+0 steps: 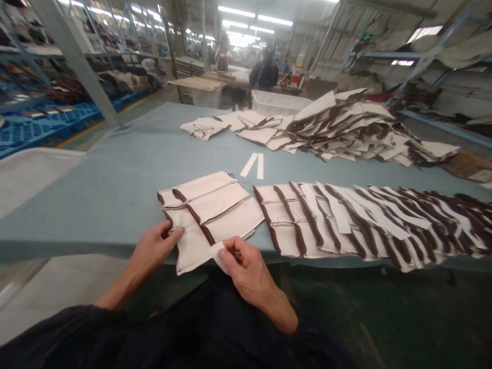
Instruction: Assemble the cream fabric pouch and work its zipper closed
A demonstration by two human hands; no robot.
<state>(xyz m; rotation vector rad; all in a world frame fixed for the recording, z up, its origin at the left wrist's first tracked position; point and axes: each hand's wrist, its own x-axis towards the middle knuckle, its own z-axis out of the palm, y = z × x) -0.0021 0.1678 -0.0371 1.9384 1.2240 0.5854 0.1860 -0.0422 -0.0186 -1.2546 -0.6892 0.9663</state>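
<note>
Cream fabric pieces (227, 206) with dark brown edging lie overlapped at the table's front edge. My left hand (154, 248) grips their left side by the brown edge, thumb on top and fingers partly hidden. Between the thumb and fingers of my right hand (248, 269) is a white strip (218, 252), held at the near edge of the same fabric, beside a brown band. Two more white strips (260, 166) lie flat on the table beyond the fabric.
A long overlapped row of similar brown-edged pieces (284, 238), with white strips on it, runs right along the blue-grey table (126, 164). Behind it rises a loose heap of pieces (346, 123). A white bin (279, 102) and a person (264, 74) are farther back.
</note>
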